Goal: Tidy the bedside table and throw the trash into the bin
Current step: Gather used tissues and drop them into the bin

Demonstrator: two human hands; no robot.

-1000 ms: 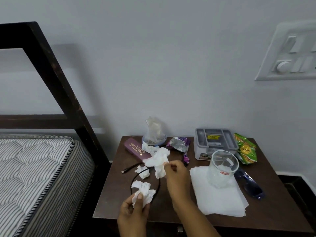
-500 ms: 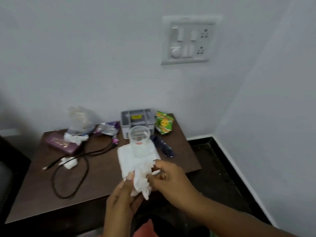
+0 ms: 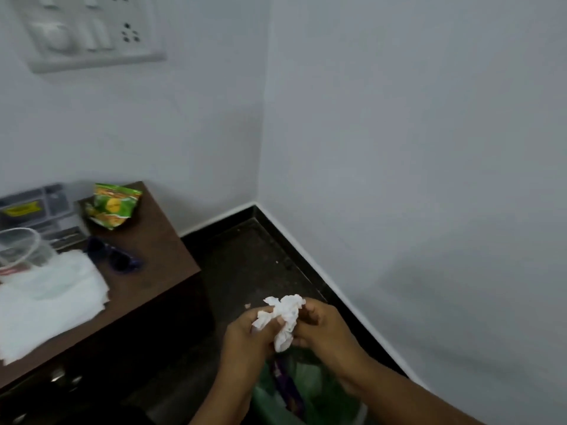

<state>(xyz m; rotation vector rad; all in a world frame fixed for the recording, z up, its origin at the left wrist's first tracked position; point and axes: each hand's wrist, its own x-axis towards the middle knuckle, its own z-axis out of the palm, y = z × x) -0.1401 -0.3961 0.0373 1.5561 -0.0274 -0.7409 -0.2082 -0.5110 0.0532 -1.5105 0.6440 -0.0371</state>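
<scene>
Since the frame half a second before, the crumpled tissue wad (image 3: 283, 320) had been carried right, clear of the bedside table (image 3: 153, 240), and the view had been swung toward the room corner.

- Wad was held between both hands, above the dark floor and over the bin (image 3: 313, 391).
- Left hand (image 3: 245, 335): fingers were curled onto the wad's left side, pinching it.
- Right hand (image 3: 322, 326): fingers were curled against the wad's right side, gripping it.
- Bin was seen only in part beneath the hands; a green liner was noted, with a purple wrapper (image 3: 287, 388) lying inside.
- On the table, at left, well apart from the hands: a green snack packet (image 3: 112, 207) near the back corner, dark sunglasses (image 3: 118, 259) in front of it, a clear cup (image 3: 18, 250) set on a stack of white napkins (image 3: 49, 302), and a grey organiser box (image 3: 33, 207) against the wall.
- A white switch panel (image 3: 89, 29) was seen on the wall above the table, blurred.
</scene>
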